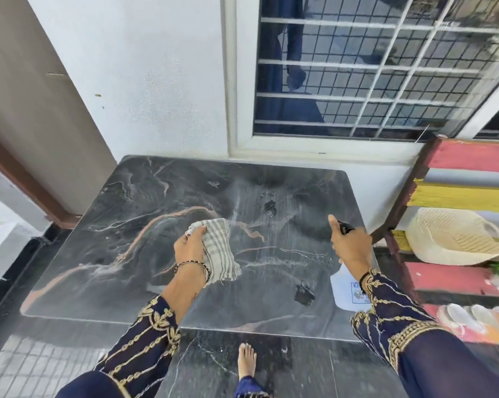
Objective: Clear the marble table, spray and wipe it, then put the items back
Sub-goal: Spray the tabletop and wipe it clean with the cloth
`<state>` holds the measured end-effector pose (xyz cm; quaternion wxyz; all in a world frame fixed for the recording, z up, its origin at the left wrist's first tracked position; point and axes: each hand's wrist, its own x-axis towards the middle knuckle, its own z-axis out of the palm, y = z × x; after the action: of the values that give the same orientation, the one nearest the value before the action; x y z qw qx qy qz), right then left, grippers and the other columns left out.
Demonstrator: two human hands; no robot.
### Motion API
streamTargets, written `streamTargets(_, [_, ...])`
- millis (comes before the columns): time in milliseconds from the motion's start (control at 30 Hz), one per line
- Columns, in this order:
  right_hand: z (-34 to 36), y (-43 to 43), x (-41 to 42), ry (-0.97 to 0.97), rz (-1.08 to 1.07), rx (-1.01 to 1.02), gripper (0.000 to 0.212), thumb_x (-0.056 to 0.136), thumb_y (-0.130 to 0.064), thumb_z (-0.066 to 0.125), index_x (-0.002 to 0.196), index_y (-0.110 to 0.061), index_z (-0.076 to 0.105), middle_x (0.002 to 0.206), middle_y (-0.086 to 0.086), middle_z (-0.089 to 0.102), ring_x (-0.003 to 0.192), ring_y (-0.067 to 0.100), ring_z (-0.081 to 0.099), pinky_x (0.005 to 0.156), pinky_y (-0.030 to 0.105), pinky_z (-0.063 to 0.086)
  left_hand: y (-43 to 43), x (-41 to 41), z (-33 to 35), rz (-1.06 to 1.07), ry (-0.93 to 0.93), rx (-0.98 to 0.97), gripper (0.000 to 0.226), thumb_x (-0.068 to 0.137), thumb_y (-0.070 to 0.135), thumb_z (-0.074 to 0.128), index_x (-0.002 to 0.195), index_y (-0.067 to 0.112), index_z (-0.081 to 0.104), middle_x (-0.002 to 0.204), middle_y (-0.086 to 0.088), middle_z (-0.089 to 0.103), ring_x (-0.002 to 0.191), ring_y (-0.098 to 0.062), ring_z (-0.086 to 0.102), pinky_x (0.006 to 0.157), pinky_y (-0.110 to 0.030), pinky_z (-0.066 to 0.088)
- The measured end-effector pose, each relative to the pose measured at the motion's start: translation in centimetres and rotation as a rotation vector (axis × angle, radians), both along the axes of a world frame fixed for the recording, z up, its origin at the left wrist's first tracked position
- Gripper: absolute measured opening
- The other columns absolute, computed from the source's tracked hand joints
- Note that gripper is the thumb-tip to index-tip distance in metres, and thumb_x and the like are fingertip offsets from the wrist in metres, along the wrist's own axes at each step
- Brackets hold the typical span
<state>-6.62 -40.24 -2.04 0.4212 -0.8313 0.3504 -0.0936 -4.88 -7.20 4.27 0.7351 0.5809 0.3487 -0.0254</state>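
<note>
The dark marble table (pixel 145 225) with pale and rust veins fills the middle of the head view, and nothing stands on it. Wet patches show on its top at the far right (pixel 269 208) and at the near right (pixel 304 294). My left hand (pixel 189 247) holds a bunched grey-and-white striped cloth (pixel 218 248) just above the table's middle. My right hand (pixel 348 242) grips a spray bottle (pixel 344 291) over the right edge, thumb up beside its black nozzle. The bottle's white body with a blue label shows below my wrist.
A slatted bench painted red, yellow and grey (pixel 460 193) stands close at the right, with a cream basket (pixel 454 237) on it. A barred window (pixel 371 70) is behind the table and a brown door frame (pixel 27 179) at the left. My bare foot (pixel 246 360) is on the dark floor.
</note>
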Motion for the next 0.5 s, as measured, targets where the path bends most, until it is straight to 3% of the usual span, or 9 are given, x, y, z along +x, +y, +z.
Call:
streamTargets(133, [2.3, 4.1, -1.1, -0.057, 0.128, 0.209, 0.072, 0.083, -0.07, 0.065, 0.079, 0.002, 0.07, 0.065, 0.012, 0.074, 0.037, 0.019, 0.054, 0.037, 0.026, 0.045, 1.1, -1.7, -0.4, 0.015, -0.001, -0.016, 0.013, 0.084, 0.018, 0.067, 0.091, 0.008, 0.065, 0.075, -0.003, 0.064, 0.068, -0.019, 0.06, 0.063, -0.025, 0.049])
streamTargets(233, [2.6, 6.0, -1.5, -0.073, 0.209, 0.213, 0.068, 0.086, -0.062, 0.068, 0.077, 0.005, 0.07, 0.068, 0.017, 0.073, 0.035, 0.013, 0.052, 0.035, 0.023, 0.041, 1.8, -2.7, -0.6, 0.023, -0.004, -0.009, 0.013, 0.084, 0.018, 0.067, 0.092, 0.007, 0.066, 0.077, -0.004, 0.065, 0.073, -0.022, 0.061, 0.073, -0.03, 0.051])
streamTargets(300, [2.6, 7.0, -1.7, -0.07, 0.218, 0.161, 0.069, 0.085, -0.062, 0.068, 0.076, 0.006, 0.07, 0.066, 0.017, 0.071, 0.036, 0.009, 0.055, 0.037, 0.023, 0.044, 2.2, -3.3, -0.7, 0.026, 0.001, -0.003, 0.014, 0.084, 0.019, 0.067, 0.092, 0.007, 0.065, 0.078, -0.005, 0.065, 0.072, -0.021, 0.062, 0.076, -0.031, 0.051])
streamTargets(400, [2.3, 7.7, -2.2, -0.015, 0.212, 0.061, 0.076, 0.075, -0.08, 0.063, 0.075, -0.004, 0.064, 0.07, 0.014, 0.07, 0.05, 0.02, 0.066, 0.044, 0.029, 0.049, 2.6, -4.2, -0.9, 0.034, 0.009, 0.005, 0.011, 0.083, 0.02, 0.068, 0.085, 0.009, 0.064, 0.078, -0.005, 0.065, 0.071, -0.021, 0.062, 0.077, -0.034, 0.052])
streamTargets(500, [2.9, 7.3, -3.5, -0.006, 0.204, 0.109, 0.07, 0.082, -0.07, 0.066, 0.076, 0.0, 0.067, 0.067, 0.014, 0.073, 0.041, 0.015, 0.061, 0.039, 0.027, 0.048, 2.5, -5.0, -0.8, 0.036, 0.006, -0.017, 0.011, 0.083, 0.019, 0.067, 0.078, 0.011, 0.062, 0.077, -0.005, 0.064, 0.071, -0.022, 0.061, 0.075, -0.034, 0.052])
